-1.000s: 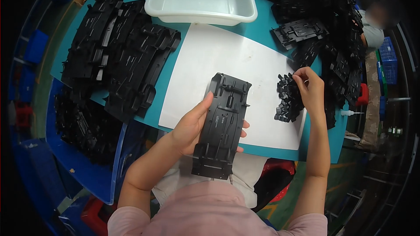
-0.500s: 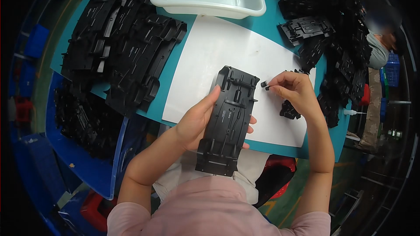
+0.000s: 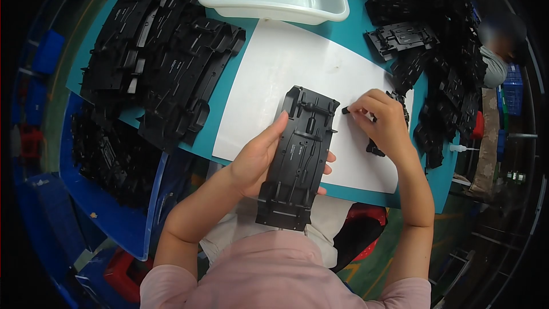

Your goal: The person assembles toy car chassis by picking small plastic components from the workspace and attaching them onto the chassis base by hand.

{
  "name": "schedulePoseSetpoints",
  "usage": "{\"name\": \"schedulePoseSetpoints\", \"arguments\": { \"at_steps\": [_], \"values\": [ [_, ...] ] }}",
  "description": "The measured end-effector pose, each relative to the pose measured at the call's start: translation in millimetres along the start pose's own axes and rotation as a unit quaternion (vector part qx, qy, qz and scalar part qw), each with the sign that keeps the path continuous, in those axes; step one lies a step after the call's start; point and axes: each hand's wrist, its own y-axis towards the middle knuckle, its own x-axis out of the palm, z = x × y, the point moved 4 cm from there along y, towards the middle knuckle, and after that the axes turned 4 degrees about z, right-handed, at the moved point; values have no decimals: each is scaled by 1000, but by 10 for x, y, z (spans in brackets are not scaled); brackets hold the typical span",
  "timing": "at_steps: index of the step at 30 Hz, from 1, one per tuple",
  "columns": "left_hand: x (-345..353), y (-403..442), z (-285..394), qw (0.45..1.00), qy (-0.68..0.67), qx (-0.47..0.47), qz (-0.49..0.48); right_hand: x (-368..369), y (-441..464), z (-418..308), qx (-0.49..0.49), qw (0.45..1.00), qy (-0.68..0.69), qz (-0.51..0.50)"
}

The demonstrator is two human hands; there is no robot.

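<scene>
A long black molded plastic tray-like part (image 3: 297,160) is tilted toward me above the front edge of the table. My left hand (image 3: 257,157) wraps around it, with the thumb along its left side and fingertips showing past its right edge. To its right, my right hand (image 3: 382,119) pinches a small black piece (image 3: 346,110), whose exact kind is too small to make out. The pinched piece is apart from the long part. Under and behind my right hand lie small black pieces (image 3: 374,149) on the white sheet (image 3: 257,91), partly hidden by it.
A white plastic basin (image 3: 274,14) stands at the back. Several long black molded parts (image 3: 177,68) lie stacked on the left, above a blue bin (image 3: 108,217) of dark parts. Black parts (image 3: 403,37) pile up on the right. Another person (image 3: 494,68) is at far right.
My right hand has shifted slightly left and turned, with its fingers curled more around the small piece. The left hand and the long black part have stayed nearly still.
</scene>
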Motion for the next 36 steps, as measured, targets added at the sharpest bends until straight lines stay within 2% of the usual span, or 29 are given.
{"name": "schedulePoseSetpoints", "arguments": {
  "at_steps": [4,6,9,16,23,25,29,31,35,36],
  "values": [
    [-16,7,-10,1000,-6,3,-7,-60,173,45,-37,992,-30,120],
    [-16,-7,-2,1000,-3,8,-7,-141,181,36,-12,993,-14,115],
    [-13,-11,2,1000,-5,9,-8,-169,77,42,-14,1000,19,19],
    [-5,-1,-5,1000,-6,0,3,-61,-75,38,-88,996,-20,11],
    [-7,6,-6,1000,-2,7,2,33,49,-3,-116,993,-15,10],
    [-3,4,-5,1000,-8,5,1,51,118,16,-111,991,-22,66],
    [-14,-13,6,1000,-13,13,-7,-14,140,83,-81,992,8,99],
    [-3,-17,8,1000,-17,11,-7,-56,112,56,-12,997,62,34],
    [0,8,3,1000,-9,4,5,-56,63,-1,-14,998,61,1],
    [-2,9,4,1000,-9,7,1,-26,60,-21,-45,998,43,-13]
  ]
}}
